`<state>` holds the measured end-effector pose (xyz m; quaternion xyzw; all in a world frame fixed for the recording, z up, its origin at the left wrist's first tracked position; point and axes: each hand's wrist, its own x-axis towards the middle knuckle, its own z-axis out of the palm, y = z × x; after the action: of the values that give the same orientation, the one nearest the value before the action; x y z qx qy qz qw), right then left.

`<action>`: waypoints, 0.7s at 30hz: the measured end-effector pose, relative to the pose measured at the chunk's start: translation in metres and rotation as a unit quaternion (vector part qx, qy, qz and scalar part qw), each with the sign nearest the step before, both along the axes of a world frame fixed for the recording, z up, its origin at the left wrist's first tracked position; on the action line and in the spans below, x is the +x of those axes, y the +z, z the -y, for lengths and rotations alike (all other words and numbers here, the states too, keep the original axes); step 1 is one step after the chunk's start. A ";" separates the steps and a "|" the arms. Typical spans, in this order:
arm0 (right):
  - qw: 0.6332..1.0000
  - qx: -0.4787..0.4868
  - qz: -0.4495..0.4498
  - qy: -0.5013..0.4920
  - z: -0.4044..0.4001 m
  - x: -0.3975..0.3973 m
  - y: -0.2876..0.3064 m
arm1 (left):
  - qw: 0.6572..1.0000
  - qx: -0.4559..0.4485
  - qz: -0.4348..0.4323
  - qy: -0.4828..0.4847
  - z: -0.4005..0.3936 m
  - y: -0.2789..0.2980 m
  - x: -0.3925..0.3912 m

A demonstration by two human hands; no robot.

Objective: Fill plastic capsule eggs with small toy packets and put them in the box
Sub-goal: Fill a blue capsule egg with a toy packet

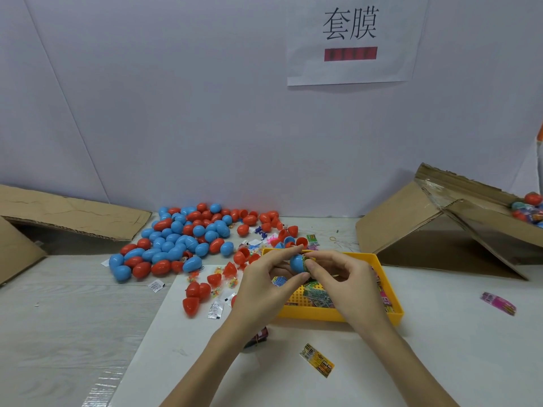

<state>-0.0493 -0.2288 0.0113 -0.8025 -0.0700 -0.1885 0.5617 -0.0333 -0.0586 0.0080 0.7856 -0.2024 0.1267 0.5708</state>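
Observation:
My left hand [266,279] holds a blue capsule half [296,262] between thumb and fingers, above the yellow tray [388,315]. My right hand [338,274] pinches a green toy packet [308,264] at the half's open mouth. The tray holds several more small packets [316,296]. A pile of blue and red capsule eggs and halves [182,239] lies to the left on the table. The cardboard box [499,227] at the right holds filled eggs [529,208].
Loose red halves [197,293] and small bead packets [216,309] lie left of the tray. A yellow packet [316,359] lies near me, a pink one [498,302] at the right. Flattened cardboard [67,215] sits at the far left. A paper sign [351,39] hangs on the wall.

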 end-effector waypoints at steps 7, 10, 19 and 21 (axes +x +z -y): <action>0.992 0.111 -0.051 0.038 -0.002 -0.004 0.006 | 0.998 0.016 0.059 0.020 0.004 0.000 -0.004; 0.958 0.246 -0.130 0.069 -0.005 -0.006 0.009 | 0.996 0.023 0.083 0.017 0.005 0.000 -0.006; 0.850 0.442 -0.240 0.158 -0.005 -0.010 0.019 | 0.988 0.047 0.144 -0.007 0.004 -0.003 -0.004; 0.841 0.453 -0.250 0.158 -0.005 -0.010 0.018 | 0.983 0.076 0.170 -0.001 0.002 -0.006 -0.002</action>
<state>-0.0588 -0.2233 0.0294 -0.4561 0.0402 0.0997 0.8834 -0.0350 -0.0603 0.0025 0.7938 -0.3059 0.2418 0.4667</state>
